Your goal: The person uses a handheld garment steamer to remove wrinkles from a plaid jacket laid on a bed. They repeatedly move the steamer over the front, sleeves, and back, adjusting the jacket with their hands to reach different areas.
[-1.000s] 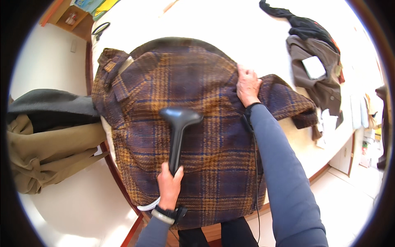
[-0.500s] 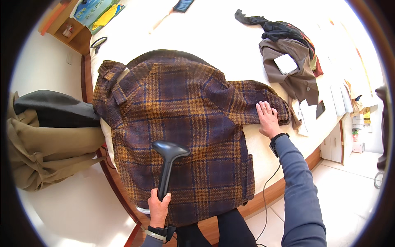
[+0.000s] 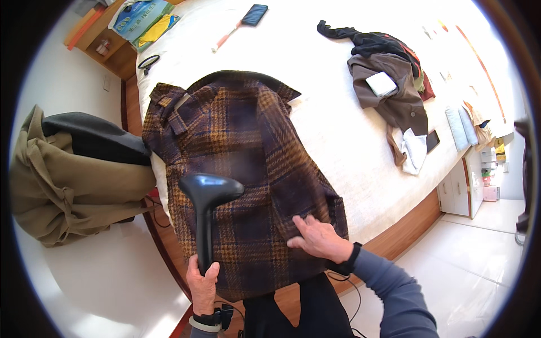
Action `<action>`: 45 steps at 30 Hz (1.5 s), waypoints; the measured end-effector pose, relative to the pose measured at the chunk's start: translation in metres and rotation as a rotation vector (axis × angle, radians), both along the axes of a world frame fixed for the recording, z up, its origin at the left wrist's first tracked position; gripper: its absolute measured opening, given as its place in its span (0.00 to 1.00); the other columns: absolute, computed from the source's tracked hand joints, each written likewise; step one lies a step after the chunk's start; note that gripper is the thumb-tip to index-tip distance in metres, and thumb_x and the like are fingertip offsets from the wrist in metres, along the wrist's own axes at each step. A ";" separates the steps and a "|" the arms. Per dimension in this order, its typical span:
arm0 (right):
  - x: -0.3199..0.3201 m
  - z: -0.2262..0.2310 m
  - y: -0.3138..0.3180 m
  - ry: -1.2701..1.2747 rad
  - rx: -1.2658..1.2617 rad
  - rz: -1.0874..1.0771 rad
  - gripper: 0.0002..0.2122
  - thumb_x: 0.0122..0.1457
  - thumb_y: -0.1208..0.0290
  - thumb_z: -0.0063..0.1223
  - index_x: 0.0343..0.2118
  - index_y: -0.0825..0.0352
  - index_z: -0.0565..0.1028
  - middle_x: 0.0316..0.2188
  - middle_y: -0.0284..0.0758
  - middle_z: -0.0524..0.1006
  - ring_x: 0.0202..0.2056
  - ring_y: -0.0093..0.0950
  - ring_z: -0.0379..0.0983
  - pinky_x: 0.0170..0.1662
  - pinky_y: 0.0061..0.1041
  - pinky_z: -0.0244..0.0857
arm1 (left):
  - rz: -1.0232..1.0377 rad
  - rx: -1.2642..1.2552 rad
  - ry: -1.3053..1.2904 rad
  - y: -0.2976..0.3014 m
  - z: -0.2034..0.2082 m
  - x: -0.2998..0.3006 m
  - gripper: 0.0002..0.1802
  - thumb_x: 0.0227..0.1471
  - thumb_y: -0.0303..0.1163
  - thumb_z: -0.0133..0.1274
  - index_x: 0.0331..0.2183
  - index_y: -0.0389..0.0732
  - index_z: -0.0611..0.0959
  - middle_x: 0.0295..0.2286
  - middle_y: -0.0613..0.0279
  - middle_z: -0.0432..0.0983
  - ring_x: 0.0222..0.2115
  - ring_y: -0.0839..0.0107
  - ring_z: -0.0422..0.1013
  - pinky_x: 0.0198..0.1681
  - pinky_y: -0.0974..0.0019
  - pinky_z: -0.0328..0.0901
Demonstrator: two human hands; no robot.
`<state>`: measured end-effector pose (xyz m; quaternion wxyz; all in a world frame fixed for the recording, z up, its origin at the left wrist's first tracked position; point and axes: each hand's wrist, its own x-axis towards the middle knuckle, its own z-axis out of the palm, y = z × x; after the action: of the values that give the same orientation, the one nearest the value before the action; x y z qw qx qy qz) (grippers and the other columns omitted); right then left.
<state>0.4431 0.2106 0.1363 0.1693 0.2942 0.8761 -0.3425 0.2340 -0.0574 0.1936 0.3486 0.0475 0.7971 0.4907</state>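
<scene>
A brown, mustard and navy plaid coat point(image 3: 236, 158) lies spread over the near side of the bed. My left hand point(image 3: 202, 284) grips the handle of a black handheld garment steamer point(image 3: 209, 188), its wide head raised over the coat's left half. My right hand point(image 3: 321, 239) rests on the coat's right sleeve point(image 3: 293, 174), near the cuff, with thumb and forefinger apart. That sleeve now lies down along the coat's body, slightly blurred by motion. The other fingers of my right hand are partly hidden.
Folded brown and black clothes point(image 3: 389, 79) with a white square on top lie at the bed's far right, near a phone point(image 3: 432, 141). A brush point(image 3: 253, 16) and a bag point(image 3: 141, 22) are at the back. Khaki clothing point(image 3: 84, 191) hangs at left. A cord point(image 3: 360, 298) runs down by my legs.
My right hand has come left and nearer, and the sleeve that stuck out to the right now lies along the coat. The steamer has shifted left and appears closer to the camera.
</scene>
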 end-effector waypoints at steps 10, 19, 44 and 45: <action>0.036 -0.128 -0.035 0.218 0.150 -0.666 0.38 0.63 0.74 0.58 0.72 0.71 0.50 0.60 0.54 0.66 0.52 0.55 0.71 0.55 0.46 0.67 | -0.080 0.074 -0.118 0.008 -0.005 0.042 0.18 0.58 0.36 0.66 0.44 0.38 0.78 0.26 0.73 0.71 0.22 0.84 0.64 0.25 0.77 0.62; 0.066 -0.178 -0.090 0.165 0.545 -0.651 0.29 0.63 0.64 0.57 0.64 0.70 0.65 0.55 0.45 0.72 0.53 0.46 0.66 0.55 0.43 0.59 | -0.423 -0.177 -0.004 0.038 -0.102 0.117 0.23 0.56 0.39 0.66 0.44 0.34 0.76 0.28 0.46 0.80 0.29 0.51 0.79 0.32 0.54 0.71; 0.061 -0.198 -0.088 0.093 0.626 -0.625 0.32 0.58 0.62 0.63 0.62 0.70 0.65 0.52 0.45 0.71 0.50 0.45 0.66 0.53 0.46 0.59 | -0.597 -0.219 0.207 0.141 -0.138 0.057 0.26 0.58 0.44 0.63 0.42 0.31 0.73 0.28 0.33 0.79 0.32 0.32 0.77 0.33 0.41 0.69; 0.061 -0.199 -0.088 0.086 0.636 -0.625 0.32 0.58 0.62 0.63 0.62 0.70 0.66 0.52 0.45 0.71 0.50 0.45 0.66 0.53 0.46 0.59 | -0.580 -0.240 0.147 0.129 -0.133 0.064 0.26 0.58 0.44 0.63 0.42 0.31 0.73 0.27 0.33 0.79 0.31 0.33 0.77 0.32 0.41 0.69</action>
<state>0.5038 0.1227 -0.0625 -0.0776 0.5677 0.8131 -0.1029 0.2985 0.0713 0.0607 0.4185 0.2666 0.8256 0.2687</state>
